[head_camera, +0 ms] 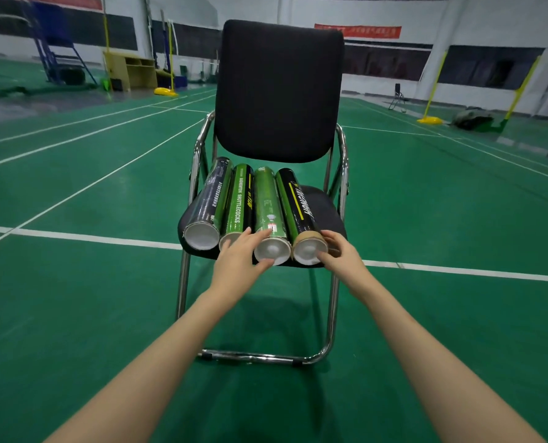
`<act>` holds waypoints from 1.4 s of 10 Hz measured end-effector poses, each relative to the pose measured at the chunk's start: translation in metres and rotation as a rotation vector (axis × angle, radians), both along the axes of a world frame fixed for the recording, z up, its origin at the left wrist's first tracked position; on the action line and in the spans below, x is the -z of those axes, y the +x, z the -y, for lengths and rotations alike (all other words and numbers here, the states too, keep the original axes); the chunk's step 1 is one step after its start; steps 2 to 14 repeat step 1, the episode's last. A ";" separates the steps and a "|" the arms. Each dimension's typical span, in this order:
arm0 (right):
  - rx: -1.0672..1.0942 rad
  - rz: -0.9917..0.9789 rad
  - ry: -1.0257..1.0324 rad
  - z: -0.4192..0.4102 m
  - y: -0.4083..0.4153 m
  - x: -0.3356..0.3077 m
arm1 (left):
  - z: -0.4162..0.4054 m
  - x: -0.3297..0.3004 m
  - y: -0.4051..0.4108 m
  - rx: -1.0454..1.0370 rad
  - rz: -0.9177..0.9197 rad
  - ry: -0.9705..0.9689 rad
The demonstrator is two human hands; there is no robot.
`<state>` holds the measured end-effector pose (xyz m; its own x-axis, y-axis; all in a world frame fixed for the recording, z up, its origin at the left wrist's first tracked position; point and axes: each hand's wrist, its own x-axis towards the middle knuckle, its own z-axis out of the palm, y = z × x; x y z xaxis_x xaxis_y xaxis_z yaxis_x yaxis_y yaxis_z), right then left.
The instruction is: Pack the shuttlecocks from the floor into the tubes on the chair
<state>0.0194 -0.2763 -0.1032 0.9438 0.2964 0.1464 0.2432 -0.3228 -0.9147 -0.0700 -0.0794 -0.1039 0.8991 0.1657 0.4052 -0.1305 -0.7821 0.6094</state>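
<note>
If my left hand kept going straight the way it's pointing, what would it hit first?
Probably the bright green tube: the left hand already rests at its open end, fingers lying along its side, though depth is unclear.

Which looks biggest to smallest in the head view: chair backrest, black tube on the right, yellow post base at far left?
1. Chair backrest
2. Black tube
3. Yellow post base, though it sits much farther away, so its true size is unsure.

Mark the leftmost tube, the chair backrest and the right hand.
leftmost tube (211, 195): head view, on its dark side wall, midway along.
chair backrest (279, 91): head view, middle of the black padding.
right hand (343, 255): head view, back of the hand, beside the rightmost tube's near end.
</note>
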 end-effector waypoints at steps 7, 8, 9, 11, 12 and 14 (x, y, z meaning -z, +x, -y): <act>0.045 0.107 -0.161 0.008 -0.015 -0.016 | 0.003 -0.013 -0.009 0.003 0.020 -0.022; 0.045 0.107 -0.161 0.008 -0.015 -0.016 | 0.003 -0.013 -0.009 0.003 0.020 -0.022; 0.045 0.107 -0.161 0.008 -0.015 -0.016 | 0.003 -0.013 -0.009 0.003 0.020 -0.022; 0.045 0.107 -0.161 0.008 -0.015 -0.016 | 0.003 -0.013 -0.009 0.003 0.020 -0.022; 0.045 0.107 -0.161 0.008 -0.015 -0.016 | 0.003 -0.013 -0.009 0.003 0.020 -0.022; 0.045 0.107 -0.161 0.008 -0.015 -0.016 | 0.003 -0.013 -0.009 0.003 0.020 -0.022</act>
